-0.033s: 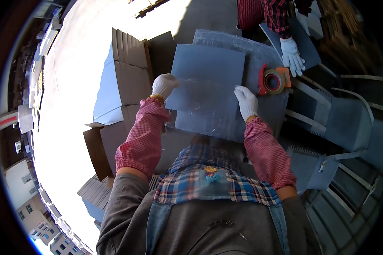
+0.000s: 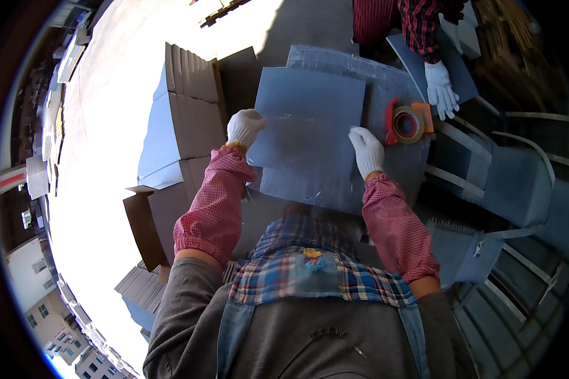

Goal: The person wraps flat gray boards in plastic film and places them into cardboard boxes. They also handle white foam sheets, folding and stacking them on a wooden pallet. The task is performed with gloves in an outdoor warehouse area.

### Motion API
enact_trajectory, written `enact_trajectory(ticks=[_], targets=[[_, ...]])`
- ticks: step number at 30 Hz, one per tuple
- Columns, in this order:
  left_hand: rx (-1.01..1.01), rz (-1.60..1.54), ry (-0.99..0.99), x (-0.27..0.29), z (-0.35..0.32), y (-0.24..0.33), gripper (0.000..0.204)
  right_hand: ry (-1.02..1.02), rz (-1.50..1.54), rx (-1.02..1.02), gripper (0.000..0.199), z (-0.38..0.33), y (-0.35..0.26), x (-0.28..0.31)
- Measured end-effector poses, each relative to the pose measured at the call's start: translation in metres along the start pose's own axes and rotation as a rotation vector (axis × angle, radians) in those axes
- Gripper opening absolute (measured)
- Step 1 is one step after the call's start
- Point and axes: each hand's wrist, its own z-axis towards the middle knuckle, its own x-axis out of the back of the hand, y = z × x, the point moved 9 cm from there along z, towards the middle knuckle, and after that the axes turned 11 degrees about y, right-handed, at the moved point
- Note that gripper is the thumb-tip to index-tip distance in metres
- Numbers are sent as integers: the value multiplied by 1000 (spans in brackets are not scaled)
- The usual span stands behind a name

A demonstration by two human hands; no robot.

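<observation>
Co-worker's gloved hand (image 2: 441,87) shifted slightly right | grey sheet (image 2: 311,95) between left fingers (image 2: 253,120), right fingers (image 2: 358,136) | both curled, grip unclear

On the left I see a tall stack of folded brown cardboard (image 2: 196,123), an open brown cardboard carton (image 2: 146,227) just below it. To my right stand grey panels with pale curved bars (image 2: 515,183). The blurred brown slatted pile (image 2: 502,44) at upper right may be wooden. Pale, dark-windowed buildings (image 2: 35,256) fill the lower left.
</observation>
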Motion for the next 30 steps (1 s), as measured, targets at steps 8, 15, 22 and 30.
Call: enact_trajectory(ticks=[8, 15, 22, 30], targets=[[-99, -26, 478, -23, 66, 19, 25, 232, -329, 92, 22, 74, -20, -30], [-186, -46, 694, -33, 106, 26, 21, 271, -433, 120, 20, 106, -28, -45], [-588, 29, 650, -28, 50, 92, 54, 276, -448, 130, 19, 110, -24, -46], [-698, 123, 130, -96, -29, 130, 68, 259, -448, 99, 25, 122, -20, -43]])
